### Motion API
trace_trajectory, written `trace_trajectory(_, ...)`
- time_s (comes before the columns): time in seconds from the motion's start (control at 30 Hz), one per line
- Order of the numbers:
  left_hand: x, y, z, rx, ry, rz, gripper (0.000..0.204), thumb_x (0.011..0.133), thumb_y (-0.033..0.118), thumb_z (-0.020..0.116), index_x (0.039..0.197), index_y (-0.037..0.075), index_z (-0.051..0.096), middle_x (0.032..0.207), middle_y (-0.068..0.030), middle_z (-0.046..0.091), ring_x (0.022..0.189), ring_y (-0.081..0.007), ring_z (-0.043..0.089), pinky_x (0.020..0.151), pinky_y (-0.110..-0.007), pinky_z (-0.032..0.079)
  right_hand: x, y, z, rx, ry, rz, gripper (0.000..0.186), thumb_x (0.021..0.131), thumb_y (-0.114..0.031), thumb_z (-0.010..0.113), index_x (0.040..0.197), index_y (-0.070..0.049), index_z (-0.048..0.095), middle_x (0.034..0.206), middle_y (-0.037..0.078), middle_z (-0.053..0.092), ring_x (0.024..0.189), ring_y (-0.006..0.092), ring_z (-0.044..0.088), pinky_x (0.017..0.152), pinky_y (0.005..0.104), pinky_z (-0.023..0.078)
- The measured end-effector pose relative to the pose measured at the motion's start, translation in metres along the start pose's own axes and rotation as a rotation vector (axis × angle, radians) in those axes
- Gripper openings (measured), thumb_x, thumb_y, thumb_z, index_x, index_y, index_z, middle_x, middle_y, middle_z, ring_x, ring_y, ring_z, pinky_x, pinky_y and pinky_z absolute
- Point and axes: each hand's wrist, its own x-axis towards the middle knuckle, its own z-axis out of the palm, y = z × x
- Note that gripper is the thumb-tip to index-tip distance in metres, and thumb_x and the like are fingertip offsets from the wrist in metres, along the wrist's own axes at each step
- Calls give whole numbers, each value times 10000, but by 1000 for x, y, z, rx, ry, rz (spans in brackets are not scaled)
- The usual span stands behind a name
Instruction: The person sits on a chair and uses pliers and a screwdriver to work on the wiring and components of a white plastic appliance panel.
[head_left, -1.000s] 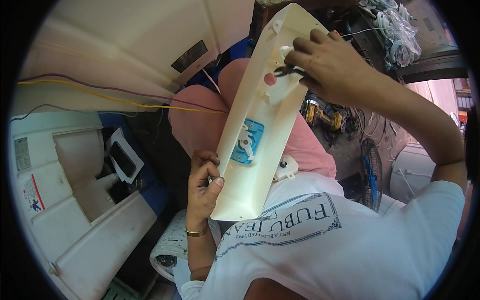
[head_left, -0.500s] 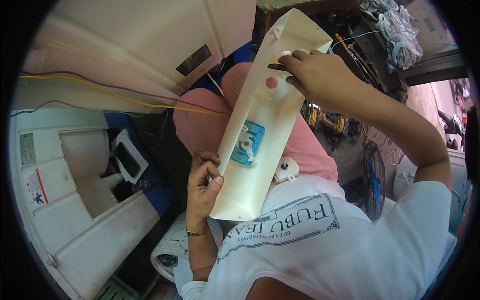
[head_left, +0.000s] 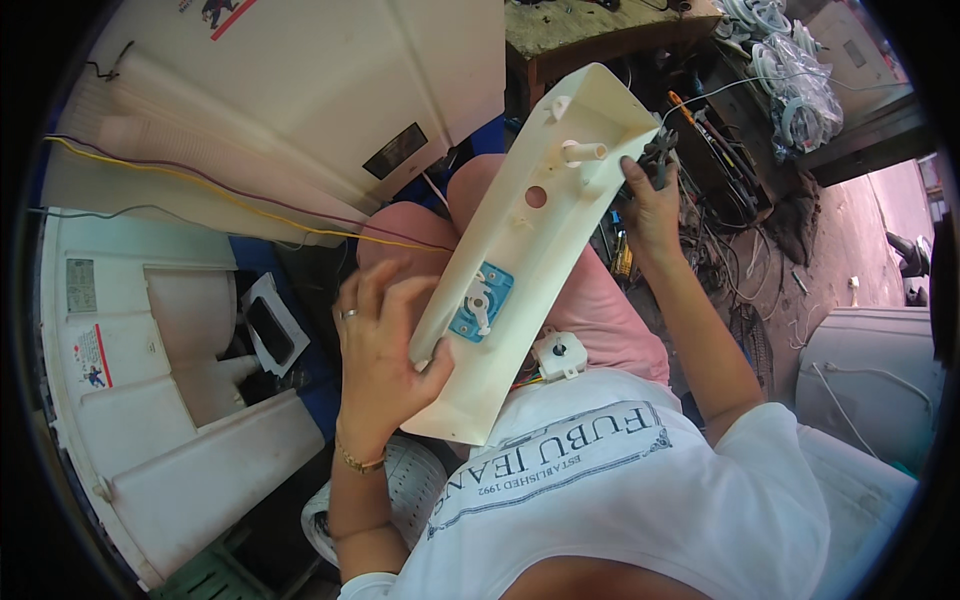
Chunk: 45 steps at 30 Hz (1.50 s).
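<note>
A long cream plastic panel housing (head_left: 520, 240), shaped like a trough, lies tilted across my lap. Inside it are a blue plate with a white lever (head_left: 481, 303), a round hole and a white peg (head_left: 585, 152) near the far end. My left hand (head_left: 385, 345) is at the near left rim, fingers raised and spread, its thumb touching the edge. At the far right rim, my right hand (head_left: 652, 215) is closed around dark pliers (head_left: 658, 152), with its thumb against the housing. A white timer unit (head_left: 560, 354) with wires sits by my waist.
Large white appliance bodies (head_left: 110, 330) stand at the left, with yellow and purple wires (head_left: 250, 202) running to the housing. A tool tray (head_left: 715, 150) and plastic-wrapped parts (head_left: 800, 90) are at the far right. A white drum-like body (head_left: 870, 370) stands to the right.
My right hand has drawn back from inside the housing to its outer right rim, with the pliers. My left hand has loosened its grip and spread its fingers. The housing has shifted slightly nearer.
</note>
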Motion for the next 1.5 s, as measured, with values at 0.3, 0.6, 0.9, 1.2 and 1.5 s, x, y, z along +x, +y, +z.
trace_trajectory(0.3,124,34,64,846,-183,585,227,829,210,671,1031,300,722,1564,21,393,1514,-264,196,1158,-620,154,-3,2,9,-191,-63,-163,547,823,64,673,1285,-14,393,1159,123,582,1083,188,610,867,294,537)
trace_trajectory(0.6,133,52,90,967,-246,464,140,801,212,693,860,323,753,1557,0,403,1540,-289,124,1125,-646,131,6,11,-7,-334,-69,-266,526,802,6,689,1262,-14,433,1192,128,553,1032,190,586,920,313,466)
trace_trajectory(0.9,139,38,91,910,-101,460,27,810,188,709,828,168,707,1323,-28,543,1511,-254,238,959,-619,344,9,10,-8,-459,-118,-302,492,814,-31,703,1242,-6,460,1159,122,560,1018,170,576,892,329,470)
trace_trajectory(1.2,137,-7,29,-166,266,-149,256,920,71,637,1172,47,602,1070,-109,610,918,-240,604,760,-376,475,9,-33,-36,-436,-278,-1,525,929,-159,634,1358,-22,363,1089,95,562,988,151,545,850,312,469)
trace_trajectory(1.5,89,-25,61,-418,31,-48,437,947,5,517,1383,25,492,1370,-159,526,1236,-274,565,983,-342,480,-32,-94,18,-1541,-872,-935,306,770,-169,719,1061,-82,677,1055,86,611,1009,288,561,818,414,448)
